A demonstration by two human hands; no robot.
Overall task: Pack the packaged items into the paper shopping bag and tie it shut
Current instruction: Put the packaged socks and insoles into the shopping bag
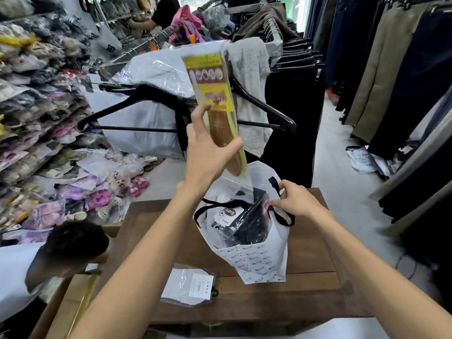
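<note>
Above the shopping bag [259,255], the left hand's [208,155] grip clasps the yellow packet [217,104].

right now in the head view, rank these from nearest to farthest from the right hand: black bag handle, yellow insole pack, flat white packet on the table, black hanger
1. black bag handle: at the right hand, pinched in its grip.
2. yellow insole pack: up and to the left, held by the left hand over the paper bag.
3. flat white packet: lower left on the table.
4. black hanger: far behind.
</note>
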